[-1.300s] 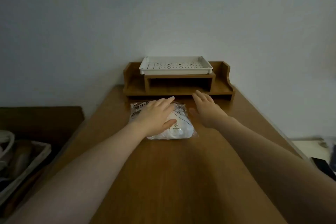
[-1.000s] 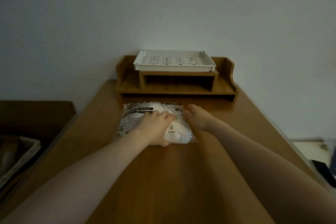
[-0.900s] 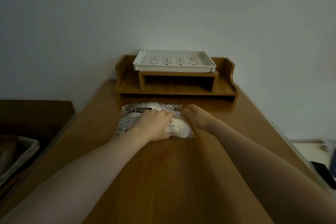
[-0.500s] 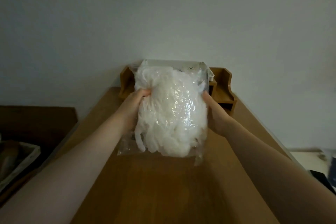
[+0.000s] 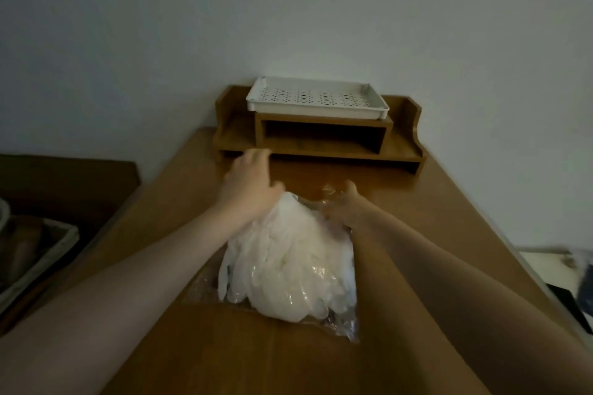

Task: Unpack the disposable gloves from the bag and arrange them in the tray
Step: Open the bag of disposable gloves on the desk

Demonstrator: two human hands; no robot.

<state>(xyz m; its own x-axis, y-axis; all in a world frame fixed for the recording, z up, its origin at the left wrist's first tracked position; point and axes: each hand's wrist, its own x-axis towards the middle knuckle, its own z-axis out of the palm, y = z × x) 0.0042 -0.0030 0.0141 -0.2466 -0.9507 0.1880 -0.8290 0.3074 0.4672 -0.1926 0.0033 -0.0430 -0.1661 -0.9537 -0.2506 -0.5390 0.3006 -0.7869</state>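
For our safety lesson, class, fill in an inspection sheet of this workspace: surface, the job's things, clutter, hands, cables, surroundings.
Surface: wooden table, mostly bare.
Job's things: clear bag of white gloves lies on the table between the forearms; white perforated tray sits on top of the wooden shelf at the far edge, with no gloves in it.
Clutter: nothing seen on the table.
Hands: left hand rests at the bag's far end, fingers stretched forward; right hand pinches the bag's film there.
Cables: nothing seen.
Surroundings: plain wall behind; a basket at the left; dark objects at the right, too blurred to name.
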